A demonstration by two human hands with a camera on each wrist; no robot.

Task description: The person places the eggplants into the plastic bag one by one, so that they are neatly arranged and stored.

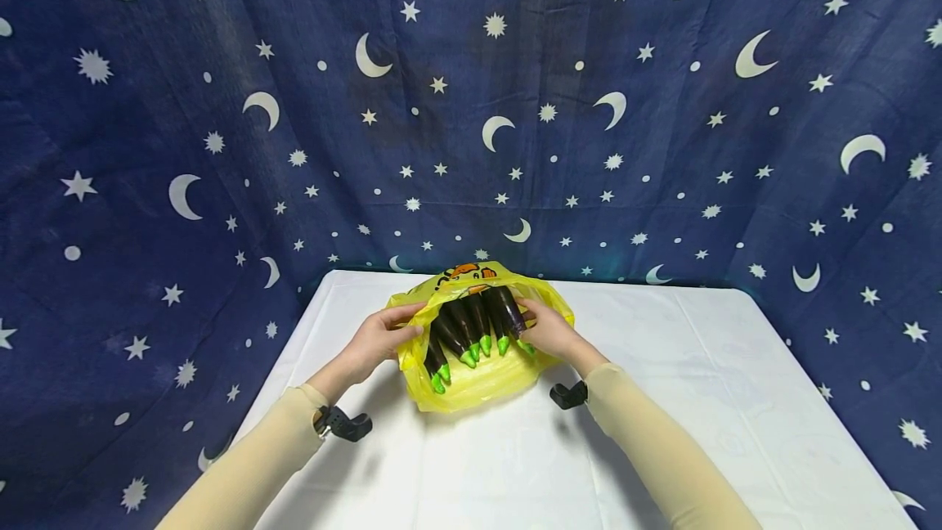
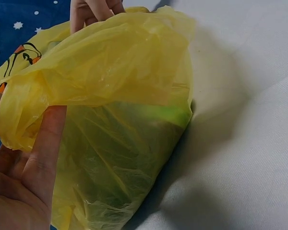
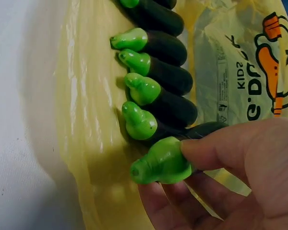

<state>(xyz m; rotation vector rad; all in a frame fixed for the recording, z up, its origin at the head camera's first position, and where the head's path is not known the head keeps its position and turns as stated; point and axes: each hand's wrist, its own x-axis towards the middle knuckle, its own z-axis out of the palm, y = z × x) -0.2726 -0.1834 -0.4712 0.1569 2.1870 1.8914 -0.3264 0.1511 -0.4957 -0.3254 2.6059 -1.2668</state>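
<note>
A yellow plastic bag (image 1: 471, 399) lies on its side with its mouth toward me, and several dark eggplants (image 1: 458, 325) with bright green stem ends lie side by side in it. At the bag's left rim my left hand (image 1: 371, 343) holds the plastic between thumb and fingers; the left wrist view shows the thumb against the yellow bag (image 2: 120, 62). My right hand (image 1: 548, 332) reaches into the right side of the mouth. Close up, the right hand (image 3: 240, 167) grips an eggplant by its green end (image 3: 164, 160), beside the row of other eggplants (image 3: 170, 76). The bag hides their far ends.
Beneath the bag is a table with a white cloth (image 1: 662, 399). Behind and at both sides hangs a dark blue curtain (image 1: 456, 145) with moons and stars. A black wrist mount (image 1: 349, 425) is on the left wrist, another black mount (image 1: 569, 395) on the right.
</note>
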